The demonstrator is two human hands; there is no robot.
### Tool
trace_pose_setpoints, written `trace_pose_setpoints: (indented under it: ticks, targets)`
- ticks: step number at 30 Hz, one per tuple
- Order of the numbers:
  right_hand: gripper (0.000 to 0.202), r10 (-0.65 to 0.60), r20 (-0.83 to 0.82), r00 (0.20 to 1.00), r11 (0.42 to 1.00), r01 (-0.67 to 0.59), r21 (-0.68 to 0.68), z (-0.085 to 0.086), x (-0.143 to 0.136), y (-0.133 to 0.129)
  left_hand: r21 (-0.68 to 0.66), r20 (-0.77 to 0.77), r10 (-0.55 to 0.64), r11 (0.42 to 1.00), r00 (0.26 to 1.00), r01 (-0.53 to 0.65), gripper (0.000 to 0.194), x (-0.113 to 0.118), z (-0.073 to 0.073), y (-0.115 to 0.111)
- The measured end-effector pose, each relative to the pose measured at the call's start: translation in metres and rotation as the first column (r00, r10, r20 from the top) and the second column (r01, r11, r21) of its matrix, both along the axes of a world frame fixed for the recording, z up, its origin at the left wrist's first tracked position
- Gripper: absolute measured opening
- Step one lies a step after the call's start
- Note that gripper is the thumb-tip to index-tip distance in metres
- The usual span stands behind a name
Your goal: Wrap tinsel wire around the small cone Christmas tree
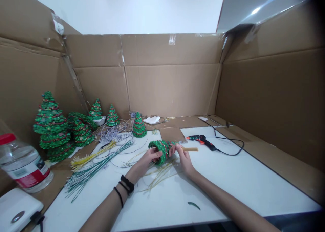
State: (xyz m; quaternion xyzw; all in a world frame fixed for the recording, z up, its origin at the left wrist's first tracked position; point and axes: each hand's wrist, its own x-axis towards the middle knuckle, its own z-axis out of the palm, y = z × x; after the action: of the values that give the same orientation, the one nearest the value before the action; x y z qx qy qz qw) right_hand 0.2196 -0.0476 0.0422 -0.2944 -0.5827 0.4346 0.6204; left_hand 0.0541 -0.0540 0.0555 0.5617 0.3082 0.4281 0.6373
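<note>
Lying sideways over the middle of the board is a small green Christmas tree [160,152] with red trim, its hollow base toward the left. My left hand [150,157] is closed around that base, thumb on the outside. At the tree's tip, my right hand [185,159] is closed with its fingertips against or very close to the red trim. A tan stick [191,149] juts out to the right from between its fingers; what kind of stick it is I cannot tell. Loose yellowish wires [160,176] lie beneath the hands.
A hot glue gun [203,141] lies to the right, its cord trailing. Bundles of green wires [99,164] and yellow wires [91,155] lie left. Finished trees [52,127], a plastic jar [25,164] and a white device [17,210] line the left side. Cardboard walls [172,86] surround the table.
</note>
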Motion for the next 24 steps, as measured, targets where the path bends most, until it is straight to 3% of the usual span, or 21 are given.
trace_pose_setpoints:
  ticks: [9,24]
  targets:
    - [0.04,0.018,0.003,1.0,1.0,-0.018,0.019,-0.002,0.001,0.001,0.0,0.006,0.084,0.996,0.996,-0.084,0.032,0.003,0.004,-0.003]
    - [0.042,0.012,0.082,0.997,1.0,-0.013,0.02,-0.003,0.002,0.004,0.0,-0.044,0.104,0.995,0.994,-0.104,0.038,0.001,0.01,0.0]
